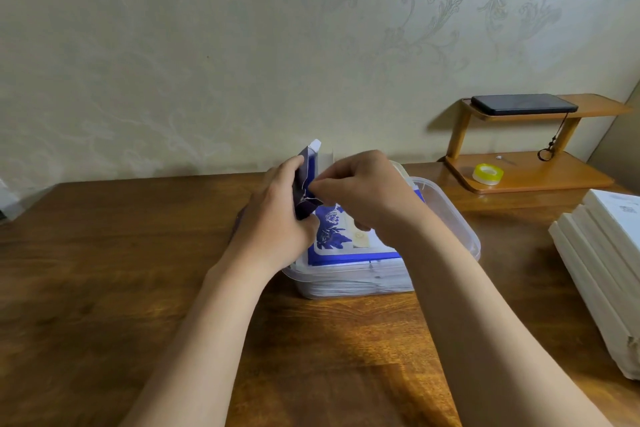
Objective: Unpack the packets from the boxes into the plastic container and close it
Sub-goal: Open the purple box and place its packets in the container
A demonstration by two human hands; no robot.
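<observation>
My left hand (277,215) grips the dark blue box (308,170) upright over the plastic container's (460,222) ten o'clock corner, and my right hand (360,191) pinches the box's open side. Blue-and-white packets (341,236) lie stacked inside the container.

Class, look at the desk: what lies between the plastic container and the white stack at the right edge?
Nothing. The head view shows only bare wooden table between the plastic container and the white stack.
</observation>
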